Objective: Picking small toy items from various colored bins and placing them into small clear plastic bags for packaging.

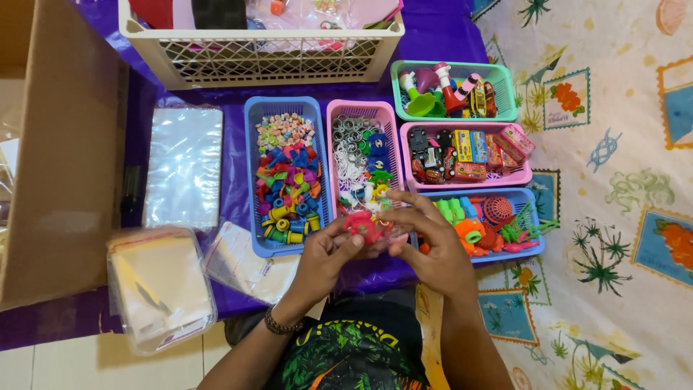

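Seen from the head camera, a seated person's left hand (323, 254) and right hand (426, 242) meet over the lap, both gripping a small red toy (363, 227) between fingertips; the left grip pinches the toy's near edge while the right grip closes around its far side together with what looks like a crinkled clear bag, though that part is hard to make out. The toy is held in the air just in front of the pink basket (363, 110) of key rings and small trinkets, at the near edge of the purple cloth (447, 36). A dark beaded bracelet (280, 325) circles the left wrist.

Left of the pink basket stands a blue basket (283, 105) filled with bright plastic whistles and beads. To the right, three smaller baskets are lined up: a green basket (505, 79) with toy horns, a second pink basket (521, 175) with little boxed toys, and a second blue basket (530, 196) with orange and green plastic pieces, partly hidden behind the right hand. A large white lattice crate (267, 61) sits at the far edge.

A stack of clear bags (184, 166) lies left of the blue basket, more packets of bags (160, 287) rest nearer the person, and an open cardboard box (61, 144) fills the left side. A patterned mat (621, 217) covers the floor on the right.
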